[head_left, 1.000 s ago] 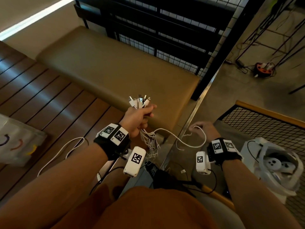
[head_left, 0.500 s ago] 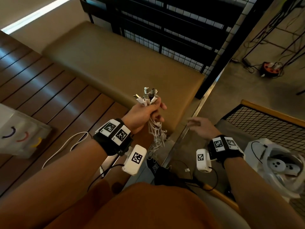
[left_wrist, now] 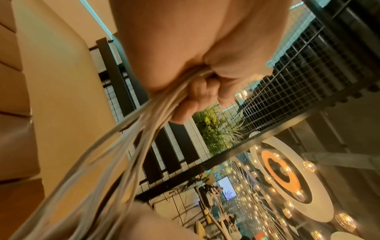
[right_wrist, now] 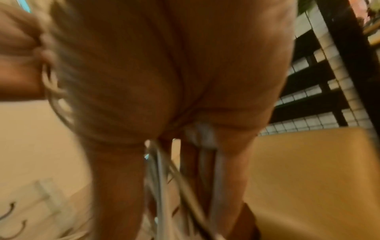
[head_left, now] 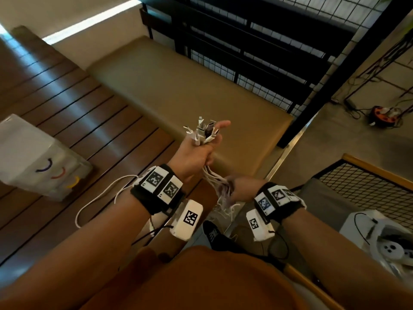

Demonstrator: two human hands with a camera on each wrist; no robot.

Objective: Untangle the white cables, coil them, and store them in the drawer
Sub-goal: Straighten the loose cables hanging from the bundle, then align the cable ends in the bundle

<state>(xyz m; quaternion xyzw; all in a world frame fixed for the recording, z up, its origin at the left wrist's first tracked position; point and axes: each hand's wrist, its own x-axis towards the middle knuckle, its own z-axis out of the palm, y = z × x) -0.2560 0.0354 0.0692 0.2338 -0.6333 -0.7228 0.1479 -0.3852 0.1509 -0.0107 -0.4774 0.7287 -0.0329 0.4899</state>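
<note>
Your left hand (head_left: 196, 153) is up near the centre of the head view, fingers curled round a bundle of white cables (head_left: 214, 177) — the plug ends (head_left: 203, 130) fan out above your fist, and your index finger points out to the right past them. In the left wrist view the strands leave the bottom of that fist and run down toward the lower left of the frame.

Your right hand (head_left: 240, 189) sits just below and right of the left, closed on the same bundle where the strands hang down; its fingers are blurred in the head view, but the right wrist view shows cables running between them. So both hands are close together, one above the other, on the one bundle — loose ends (head_left: 225, 209) dangle under the right hand.

Another white cable (head_left: 96, 202) loops across the wooden slats (head_left: 67, 121) at lower left. A clear plastic drawer unit (head_left: 33, 157) with coloured handles stands at the left edge. The tan cushioned bench (head_left: 178, 86) fills the middle.
</note>
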